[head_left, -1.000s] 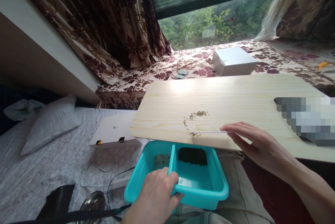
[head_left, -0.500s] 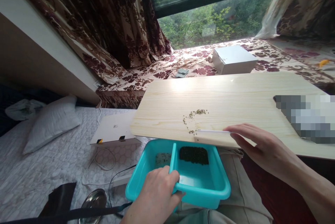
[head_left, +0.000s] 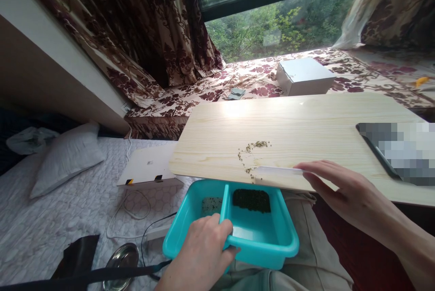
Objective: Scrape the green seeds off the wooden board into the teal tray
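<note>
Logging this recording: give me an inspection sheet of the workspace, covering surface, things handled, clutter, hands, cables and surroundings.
Surface: pale wood-grain tabletop with scattered small granules.
Things handled: turquoise two-compartment bin at the tabletop's near edge, dark granular pile in its right compartment; thin whitish strip.
Clutter: mostly pixelated dark-edged object on the tabletop; white box and metal dish on the bed.
Hands: left hand grips the bin's near side by the divider; right hand holds the strip, its far end near the granules.
Cables: white cable looped on the bed; black cable beside the bin.
Surroundings: window, patterned curtains, pillow.
</note>
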### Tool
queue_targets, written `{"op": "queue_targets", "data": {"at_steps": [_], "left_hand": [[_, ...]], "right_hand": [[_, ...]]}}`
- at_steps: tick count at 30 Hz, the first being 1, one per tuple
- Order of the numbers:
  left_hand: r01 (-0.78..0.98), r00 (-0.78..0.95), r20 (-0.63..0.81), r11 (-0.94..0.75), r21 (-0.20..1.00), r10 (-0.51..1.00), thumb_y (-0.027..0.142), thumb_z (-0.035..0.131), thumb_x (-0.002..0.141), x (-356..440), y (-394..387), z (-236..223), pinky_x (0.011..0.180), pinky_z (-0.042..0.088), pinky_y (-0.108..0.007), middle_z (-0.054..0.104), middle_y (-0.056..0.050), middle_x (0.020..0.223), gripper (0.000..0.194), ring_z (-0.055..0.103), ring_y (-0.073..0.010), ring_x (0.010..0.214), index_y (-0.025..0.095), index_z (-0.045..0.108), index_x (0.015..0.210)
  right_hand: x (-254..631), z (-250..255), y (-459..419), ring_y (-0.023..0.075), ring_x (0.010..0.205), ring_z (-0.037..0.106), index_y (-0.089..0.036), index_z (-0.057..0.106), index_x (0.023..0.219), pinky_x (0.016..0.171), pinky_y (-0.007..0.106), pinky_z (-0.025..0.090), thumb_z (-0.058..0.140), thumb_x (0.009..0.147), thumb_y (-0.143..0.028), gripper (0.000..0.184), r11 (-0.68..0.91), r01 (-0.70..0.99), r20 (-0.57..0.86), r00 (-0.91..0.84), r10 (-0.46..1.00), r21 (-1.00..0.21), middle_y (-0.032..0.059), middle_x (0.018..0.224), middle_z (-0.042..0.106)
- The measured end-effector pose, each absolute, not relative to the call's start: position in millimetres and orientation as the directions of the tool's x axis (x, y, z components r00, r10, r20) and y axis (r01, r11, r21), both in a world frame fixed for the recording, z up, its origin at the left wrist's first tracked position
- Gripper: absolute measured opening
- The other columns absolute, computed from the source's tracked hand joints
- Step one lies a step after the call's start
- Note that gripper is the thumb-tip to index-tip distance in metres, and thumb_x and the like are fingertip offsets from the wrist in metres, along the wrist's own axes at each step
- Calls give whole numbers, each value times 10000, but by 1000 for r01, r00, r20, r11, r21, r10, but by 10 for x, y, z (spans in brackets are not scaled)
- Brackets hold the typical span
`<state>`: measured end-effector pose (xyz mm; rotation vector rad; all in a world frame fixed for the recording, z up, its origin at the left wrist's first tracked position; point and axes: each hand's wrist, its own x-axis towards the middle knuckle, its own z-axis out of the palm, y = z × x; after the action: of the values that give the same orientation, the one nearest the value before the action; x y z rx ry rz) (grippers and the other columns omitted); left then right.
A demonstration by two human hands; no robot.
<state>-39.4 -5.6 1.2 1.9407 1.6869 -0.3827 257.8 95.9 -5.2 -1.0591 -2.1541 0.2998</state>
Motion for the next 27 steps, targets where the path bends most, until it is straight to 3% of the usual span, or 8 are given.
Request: {"op": "queue_targets", "data": {"at_steps": [8, 15, 27], "left_hand": [[973, 188, -516, -87, 215, 835, 288, 705, 940, -408, -75, -17, 777, 459, -314, 708, -16, 996, 54, 668, -242, 973, 239, 682, 942], [974, 184, -522, -84, 210, 833, 283, 710, 933, -410, -65, -24, 783, 466, -313, 709, -21, 1004, 57, 670, -244, 988, 235, 680, 938], [971, 191, -514, -85, 223, 836, 272, 690, 935, -437, -89, -41, 800, 463, -318, 695, -19, 1001, 38, 665, -245, 991, 241, 668, 938]], "right_hand": [[2682, -92, 860, 263, 810, 781, -317, 743, 1082, 697, 367, 633, 532, 997, -332, 228, 556, 644, 450, -344, 824, -526, 47, 983, 821], [2556, -35, 848, 226, 778, 782, -270, 744, 1050, 693, 316, 634, 517, 1005, -322, 237, 579, 621, 438, -384, 813, -529, 61, 939, 825], [2499, -100, 871, 235, 697, 779, -273, 764, 1032, 671, 329, 640, 541, 969, -318, 236, 548, 669, 451, -338, 826, -502, 57, 918, 836]]}}
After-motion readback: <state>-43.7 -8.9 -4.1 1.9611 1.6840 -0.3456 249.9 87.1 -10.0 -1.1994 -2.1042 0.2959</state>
